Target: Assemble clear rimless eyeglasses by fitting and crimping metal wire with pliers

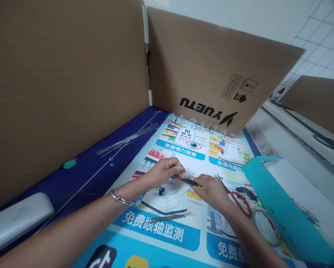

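Observation:
My left hand (168,172), with a silver bangle (122,199) at the wrist, is closed in a pinch. What its fingertips hold is too small to make out. From the right, my right hand (211,188) grips pliers (189,182) with dark jaws and a bit of yellow handle showing. The jaws' tip reaches close to my left fingertips. Below the hands, a bundle of thin cut wires (172,217) lies on the printed poster. Red-handled scissors (242,204) lie just past my right wrist, partly hidden by the arm.
Another wire bundle (128,139) and a green lump (70,163) lie on the blue surface. Clear twisted bits (203,123) line the base of the cardboard panel (200,67). A round roll (266,226) and a teal box (284,208) are at right, a white case (18,221) at lower left.

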Demonstrator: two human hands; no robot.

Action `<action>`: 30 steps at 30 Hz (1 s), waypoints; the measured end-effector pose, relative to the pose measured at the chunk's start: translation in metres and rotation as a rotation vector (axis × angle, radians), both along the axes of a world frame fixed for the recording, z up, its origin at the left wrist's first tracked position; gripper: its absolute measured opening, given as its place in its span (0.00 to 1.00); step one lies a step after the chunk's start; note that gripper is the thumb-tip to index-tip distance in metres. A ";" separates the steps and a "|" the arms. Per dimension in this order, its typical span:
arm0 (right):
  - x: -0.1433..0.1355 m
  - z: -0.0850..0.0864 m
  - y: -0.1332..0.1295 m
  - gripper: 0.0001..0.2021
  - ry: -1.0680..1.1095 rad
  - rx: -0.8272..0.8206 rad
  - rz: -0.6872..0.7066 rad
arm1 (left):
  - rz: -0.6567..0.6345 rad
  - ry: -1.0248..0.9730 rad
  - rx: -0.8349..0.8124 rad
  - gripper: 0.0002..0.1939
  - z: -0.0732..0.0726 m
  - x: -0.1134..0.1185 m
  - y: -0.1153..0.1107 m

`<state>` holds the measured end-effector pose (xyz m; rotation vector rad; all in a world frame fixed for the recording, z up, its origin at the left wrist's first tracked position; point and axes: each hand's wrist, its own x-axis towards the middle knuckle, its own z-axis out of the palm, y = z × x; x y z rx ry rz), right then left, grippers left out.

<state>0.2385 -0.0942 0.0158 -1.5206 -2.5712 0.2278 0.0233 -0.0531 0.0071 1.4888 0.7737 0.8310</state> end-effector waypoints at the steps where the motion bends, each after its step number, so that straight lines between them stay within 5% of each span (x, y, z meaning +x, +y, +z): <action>1: 0.000 0.000 0.000 0.11 -0.001 -0.002 0.001 | -0.002 -0.009 -0.021 0.09 -0.001 0.000 0.000; 9: -0.001 -0.015 0.000 0.09 -0.102 0.318 -0.102 | 0.168 -0.180 -0.279 0.11 -0.013 0.003 0.009; 16: -0.005 -0.018 -0.007 0.10 -0.120 0.595 -0.036 | 0.248 -0.177 -0.420 0.11 -0.004 0.007 0.001; 21: -0.009 -0.017 -0.015 0.11 -0.235 0.684 0.102 | 0.258 -0.136 -0.411 0.09 0.000 0.013 -0.010; 30: -0.008 -0.017 -0.016 0.11 -0.256 0.754 0.122 | 0.171 -0.191 -0.386 0.09 -0.014 0.017 -0.017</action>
